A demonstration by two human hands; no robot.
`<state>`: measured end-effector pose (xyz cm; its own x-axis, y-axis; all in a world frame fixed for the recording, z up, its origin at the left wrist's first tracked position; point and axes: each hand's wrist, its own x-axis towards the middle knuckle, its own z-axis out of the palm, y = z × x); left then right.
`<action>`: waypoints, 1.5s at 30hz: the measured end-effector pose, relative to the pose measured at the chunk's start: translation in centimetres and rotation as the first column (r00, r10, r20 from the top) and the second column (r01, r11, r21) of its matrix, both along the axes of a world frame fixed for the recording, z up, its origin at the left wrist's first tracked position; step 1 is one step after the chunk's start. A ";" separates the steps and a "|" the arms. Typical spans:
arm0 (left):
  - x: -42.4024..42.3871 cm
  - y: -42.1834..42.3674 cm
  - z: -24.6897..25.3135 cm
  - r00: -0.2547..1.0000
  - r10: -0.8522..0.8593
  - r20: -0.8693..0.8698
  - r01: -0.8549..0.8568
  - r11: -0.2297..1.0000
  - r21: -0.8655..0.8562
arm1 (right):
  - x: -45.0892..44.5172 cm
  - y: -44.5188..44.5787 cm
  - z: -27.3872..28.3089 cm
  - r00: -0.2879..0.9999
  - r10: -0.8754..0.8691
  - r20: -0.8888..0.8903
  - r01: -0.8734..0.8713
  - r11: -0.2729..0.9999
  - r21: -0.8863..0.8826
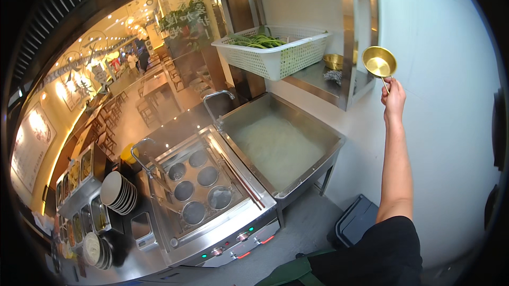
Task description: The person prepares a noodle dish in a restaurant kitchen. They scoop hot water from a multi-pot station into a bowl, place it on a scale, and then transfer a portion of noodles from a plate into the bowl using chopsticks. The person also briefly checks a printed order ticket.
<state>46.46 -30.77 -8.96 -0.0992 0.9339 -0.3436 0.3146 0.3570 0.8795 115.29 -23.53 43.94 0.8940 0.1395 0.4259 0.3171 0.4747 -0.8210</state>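
My right hand [393, 97] is raised at the right, beside the shelf, and grips the handle of a brass-coloured ladle or small pan [379, 61]. Its bowl looks empty. My left hand is out of view. Before me stands a steel noodle boiler [222, 242] with several round wells in steaming water. To the right of the boiler, a steel sink [338, 143] holds cloudy water. On the shelf above the sink are a white perforated basket [304, 56] with green leafy vegetables [258, 41], a brass-coloured bowl [333, 61] and a steel wool scrubber [333, 76].
Stacked bowls [113, 190] and lower bowls [93, 248] stand left of the boiler, near food pans [99, 210] and a small scale [146, 242]. Chopsticks [242, 180] lie along the boiler's edge. Curved taps [210, 107] rise behind. A dark bin [356, 218] stands on the floor.
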 end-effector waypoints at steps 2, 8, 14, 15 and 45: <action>2.9 0.2 1.6 0.991 -0.055 -0.122 0.049 0.998 -0.046 | 4.4 2.8 1.6 0.991 0.131 -0.039 -0.132 0.991 -0.023; 7.0 0.5 15.2 0.773 -0.164 -0.613 -0.056 0.944 -0.324 | 16.5 16.3 -2.2 0.901 0.377 -0.214 -0.410 0.902 -0.138; 7.7 1.2 10.9 0.811 0.111 -0.574 -0.170 0.984 -0.050 | 31.7 19.7 -4.8 0.942 0.198 -0.273 -0.258 0.944 -0.204; 8.0 0.7 10.8 0.810 0.118 -0.574 -0.181 0.982 -0.054 | 31.4 20.6 -5.1 0.946 0.195 -0.259 -0.261 0.932 -0.250; 11.2 -0.9 9.7 0.820 0.070 -0.568 -0.149 0.984 -0.094 | 38.6 17.1 -6.6 0.824 0.075 0.561 0.378 0.666 -0.643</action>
<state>57.63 -31.66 0.78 -0.4103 0.8566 -0.3128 0.6906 0.5159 0.5069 153.87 -6.48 37.36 0.6099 0.4757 0.6338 0.7869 -0.2694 -0.5551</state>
